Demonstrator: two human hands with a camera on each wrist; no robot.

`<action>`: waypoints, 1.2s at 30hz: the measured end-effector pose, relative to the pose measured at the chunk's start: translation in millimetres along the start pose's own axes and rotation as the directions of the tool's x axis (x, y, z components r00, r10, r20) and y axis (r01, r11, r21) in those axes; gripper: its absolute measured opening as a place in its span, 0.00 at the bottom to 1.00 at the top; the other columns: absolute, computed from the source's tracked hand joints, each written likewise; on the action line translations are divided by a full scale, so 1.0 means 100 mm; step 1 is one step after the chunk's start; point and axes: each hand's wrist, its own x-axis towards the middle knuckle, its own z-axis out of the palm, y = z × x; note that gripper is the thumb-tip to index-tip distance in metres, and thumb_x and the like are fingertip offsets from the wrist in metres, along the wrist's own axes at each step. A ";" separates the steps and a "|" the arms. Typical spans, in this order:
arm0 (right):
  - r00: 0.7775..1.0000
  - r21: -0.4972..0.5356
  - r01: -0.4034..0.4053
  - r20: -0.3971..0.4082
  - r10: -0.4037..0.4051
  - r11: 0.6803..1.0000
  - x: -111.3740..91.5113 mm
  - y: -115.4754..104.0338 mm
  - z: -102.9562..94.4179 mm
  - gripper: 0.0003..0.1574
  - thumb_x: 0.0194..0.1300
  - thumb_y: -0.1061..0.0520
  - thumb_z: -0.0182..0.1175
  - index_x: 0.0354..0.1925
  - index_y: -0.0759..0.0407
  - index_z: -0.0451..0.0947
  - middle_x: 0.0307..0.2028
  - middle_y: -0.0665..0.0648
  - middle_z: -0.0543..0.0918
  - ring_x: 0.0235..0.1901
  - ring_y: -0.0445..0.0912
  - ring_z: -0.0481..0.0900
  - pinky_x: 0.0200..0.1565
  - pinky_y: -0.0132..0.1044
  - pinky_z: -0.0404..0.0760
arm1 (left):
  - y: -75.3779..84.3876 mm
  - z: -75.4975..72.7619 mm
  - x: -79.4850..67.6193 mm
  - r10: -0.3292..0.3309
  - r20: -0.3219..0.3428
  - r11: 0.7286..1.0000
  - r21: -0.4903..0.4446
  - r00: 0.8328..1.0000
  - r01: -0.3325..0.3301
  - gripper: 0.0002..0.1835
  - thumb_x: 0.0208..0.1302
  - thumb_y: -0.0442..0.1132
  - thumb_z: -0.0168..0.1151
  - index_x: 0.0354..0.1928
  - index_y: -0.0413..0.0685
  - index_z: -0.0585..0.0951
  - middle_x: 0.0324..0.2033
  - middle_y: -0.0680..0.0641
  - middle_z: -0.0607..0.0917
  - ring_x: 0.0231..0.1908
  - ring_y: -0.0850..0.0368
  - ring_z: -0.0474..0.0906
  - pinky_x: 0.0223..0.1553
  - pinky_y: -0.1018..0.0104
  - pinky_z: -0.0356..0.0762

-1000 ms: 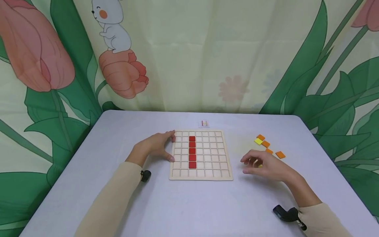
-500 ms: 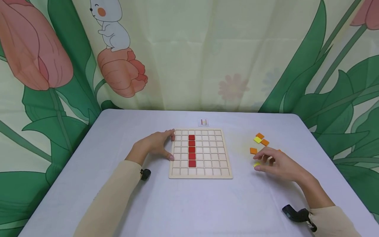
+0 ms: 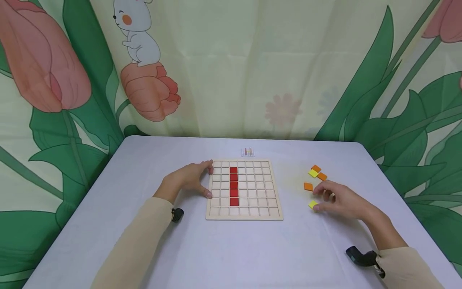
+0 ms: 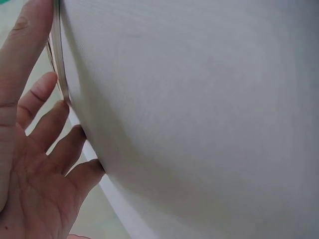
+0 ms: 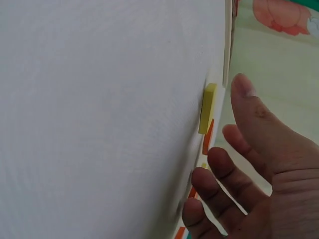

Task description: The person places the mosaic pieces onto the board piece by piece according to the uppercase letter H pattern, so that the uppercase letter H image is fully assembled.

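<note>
A square wooden grid board (image 3: 258,186) lies on the table, with a column of several red square tiles (image 3: 234,185) in it. My left hand (image 3: 185,178) is at the board's left edge, its thumb and fingers spread and touching the rim. To the board's right, my right hand (image 3: 341,198) hovers low over loose tiles, thumb apart from bent, relaxed fingers. A yellow tile (image 3: 312,204) lies by its thumb tip, and an orange tile (image 3: 308,186) just beyond the index finger. In the right wrist view, nothing shows between thumb and fingers (image 5: 219,162).
Farther back lie another yellow tile (image 3: 313,173) and two orange tiles (image 3: 322,176). A small printed card (image 3: 248,151) sits behind the board near the far edge of the white table (image 3: 252,253). A patterned curtain (image 3: 223,80) hangs behind.
My right hand has moved to the right, uncovering an orange tile and the near yellow tile, and covering orange tiles farther right. The left hand has stayed at the board's edge.
</note>
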 end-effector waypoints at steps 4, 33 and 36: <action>0.998 -0.039 -0.045 0.031 0.046 0.998 0.03 -0.01 0.03 0.28 0.53 0.40 0.79 0.45 0.51 0.79 0.37 0.49 0.78 0.36 0.44 0.73 0.37 0.31 0.74 | 0.02 0.00 -0.01 -0.008 0.005 1.000 -0.002 1.000 0.008 0.48 0.34 0.62 0.87 0.58 0.61 0.71 0.69 0.47 0.71 0.60 0.50 0.70 0.69 0.49 0.67; 0.998 0.007 -0.063 0.015 0.063 0.998 0.03 -0.05 0.01 0.17 0.71 0.52 0.67 0.52 0.55 0.75 0.41 0.51 0.78 0.40 0.44 0.75 0.40 0.32 0.78 | 0.03 -0.03 0.01 -0.002 0.017 1.000 0.022 1.000 0.002 0.46 0.36 0.62 0.86 0.57 0.60 0.72 0.78 0.47 0.62 0.65 0.50 0.69 0.70 0.48 0.66; 0.999 0.051 -0.037 -0.014 0.038 0.998 0.05 -0.04 0.03 0.16 0.72 0.54 0.65 0.54 0.55 0.73 0.47 0.53 0.79 0.43 0.44 0.77 0.42 0.32 0.80 | 0.04 -0.04 0.01 -0.001 0.019 1.000 0.023 1.000 0.000 0.45 0.36 0.61 0.86 0.55 0.60 0.72 0.76 0.47 0.64 0.63 0.50 0.70 0.70 0.49 0.67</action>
